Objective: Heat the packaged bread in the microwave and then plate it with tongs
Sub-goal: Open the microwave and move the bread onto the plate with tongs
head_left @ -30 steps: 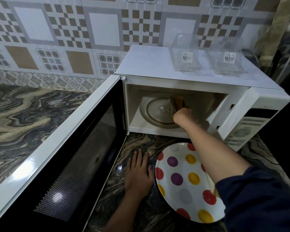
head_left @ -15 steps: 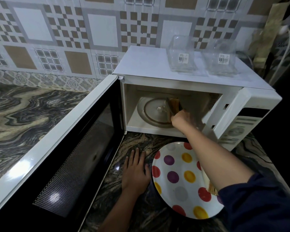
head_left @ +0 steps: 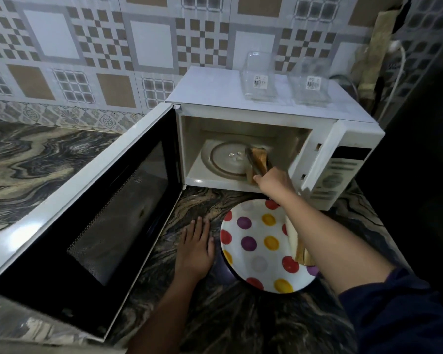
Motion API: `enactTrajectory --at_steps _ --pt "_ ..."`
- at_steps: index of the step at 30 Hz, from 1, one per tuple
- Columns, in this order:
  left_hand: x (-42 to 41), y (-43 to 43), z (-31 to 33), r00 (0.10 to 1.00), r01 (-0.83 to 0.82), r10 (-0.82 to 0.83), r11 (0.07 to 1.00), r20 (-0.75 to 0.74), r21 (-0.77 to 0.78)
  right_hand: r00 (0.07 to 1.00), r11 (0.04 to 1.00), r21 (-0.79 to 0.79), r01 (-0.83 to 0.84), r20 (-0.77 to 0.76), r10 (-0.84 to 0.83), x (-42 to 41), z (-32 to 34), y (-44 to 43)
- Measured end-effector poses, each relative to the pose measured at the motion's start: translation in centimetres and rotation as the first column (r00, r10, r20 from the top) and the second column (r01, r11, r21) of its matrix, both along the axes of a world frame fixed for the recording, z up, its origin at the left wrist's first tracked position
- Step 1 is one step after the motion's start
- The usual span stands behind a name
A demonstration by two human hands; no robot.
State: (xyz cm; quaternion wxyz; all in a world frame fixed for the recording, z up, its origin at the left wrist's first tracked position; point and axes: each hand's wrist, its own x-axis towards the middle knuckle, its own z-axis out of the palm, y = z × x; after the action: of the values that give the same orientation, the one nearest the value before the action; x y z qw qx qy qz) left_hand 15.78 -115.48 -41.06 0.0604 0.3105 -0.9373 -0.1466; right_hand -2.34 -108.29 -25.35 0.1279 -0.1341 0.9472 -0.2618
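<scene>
1. Reaching into the open microwave with the right hand, fingers wrapped around the tongs, whose arms are pinching the bread at about 3 o'clock on the glass turntable.
2. Resting the left hand flat on the tabletop, fingers spread and holding nothing, just at 9 o'clock of the dotted plate.
3. Risking a slip: bread standing on edge, so a loose squeeze likely dropping it onto the turntable or the door sill.
4. Risking a crush: squeezing too hard probably tearing the soft slice.
5. Risking a snag on the cavity's right wall while drawing out, being close to it.
6. Already showing another slice on the plate at 3 o'clock, half hidden under the forearm; brushing it off being possible.
</scene>
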Motion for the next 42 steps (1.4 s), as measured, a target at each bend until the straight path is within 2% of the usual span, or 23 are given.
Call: enactTrajectory --at_steps 8,12,20,23,42 --pt "3.7 3.1 -1.1 0.999 -0.031 0.03 0.999 -0.031 -0.044 0.999 0.999 -0.035 -0.011 -0.052 0.009 3.3 1.1 5.9" --pt "5.2 4.9 -1.0 0.998 -0.054 0.054 0.998 -0.016 -0.037 1.0 0.998 -0.054 0.015 -0.015 -0.015 5.3 -0.1 8.3" --pt "7.5 7.8 -1.0 0.995 -0.096 0.096 0.995 0.007 -0.038 0.998 1.0 0.007 0.024 0.065 -0.025 9.1 -4.0 12.6" --pt "7.9 8.2 -0.9 0.995 -0.102 0.102 0.994 0.005 -0.033 0.996 0.999 0.041 0.034 0.076 -0.037 9.9 -4.7 13.4" --pt "8.5 8.7 -1.2 0.994 -0.105 0.105 0.994 -0.005 -0.017 0.983 0.988 0.002 0.154 0.097 -0.153 11.1 -5.9 13.4"
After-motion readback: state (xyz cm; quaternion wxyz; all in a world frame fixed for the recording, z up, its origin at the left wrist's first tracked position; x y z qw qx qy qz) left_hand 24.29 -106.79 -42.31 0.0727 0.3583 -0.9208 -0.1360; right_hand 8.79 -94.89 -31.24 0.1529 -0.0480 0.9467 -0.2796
